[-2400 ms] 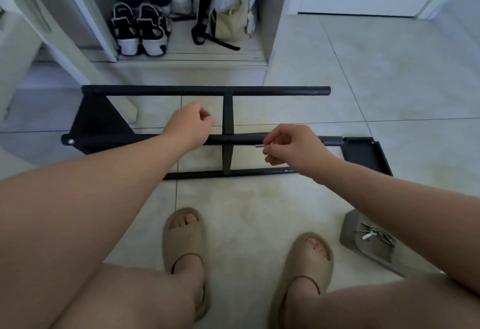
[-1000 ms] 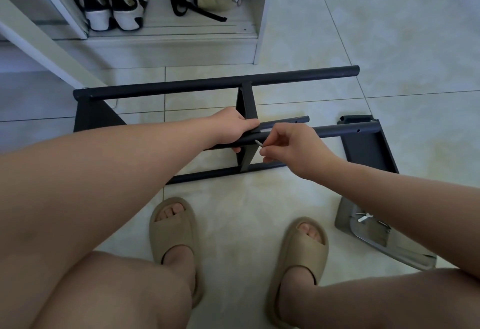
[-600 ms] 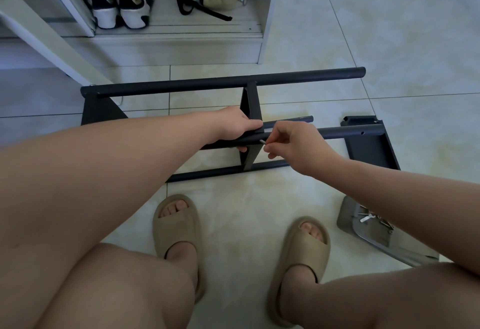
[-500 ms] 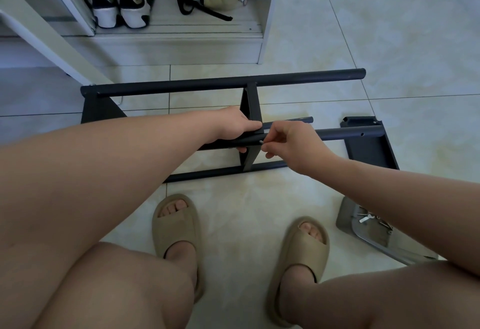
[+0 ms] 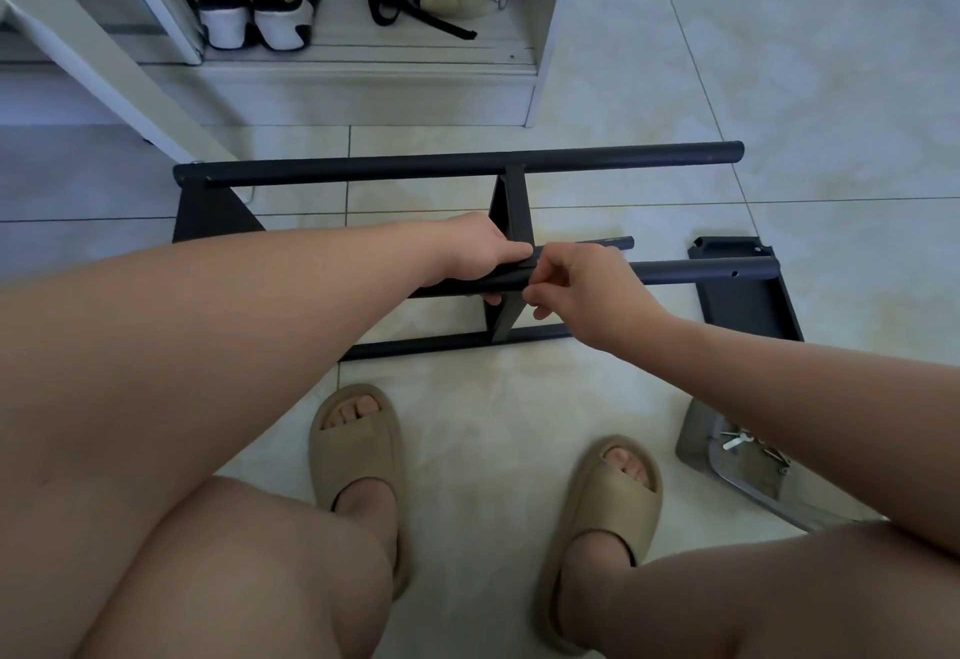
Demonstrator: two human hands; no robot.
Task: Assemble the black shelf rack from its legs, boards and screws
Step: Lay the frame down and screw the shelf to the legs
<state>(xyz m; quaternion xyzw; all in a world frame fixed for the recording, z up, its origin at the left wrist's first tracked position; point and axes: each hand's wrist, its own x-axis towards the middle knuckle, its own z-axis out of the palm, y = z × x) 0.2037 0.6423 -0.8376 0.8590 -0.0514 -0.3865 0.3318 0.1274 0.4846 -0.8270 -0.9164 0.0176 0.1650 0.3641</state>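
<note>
Black metal, half put together: the rack lies flat on the tiled floor, with a cross board running between its far rail and the near pole. The left hand is wrapped round that pole just left of the cross board, thumb on top and a finger showing underneath, steadying it. The right hand meets it at the joint with thumb and forefinger pinched together. What they hold is hidden, though going by the task it is probably a screw being started into the pole where the board meets it. A loose board lies at the pole's right end, and spare screws sit in a tray on the floor near the right foot. The step looks like fastening this middle joint; next the screw needs to go in square to its hole and be turned home — with the pole kept from rolling.
</note>
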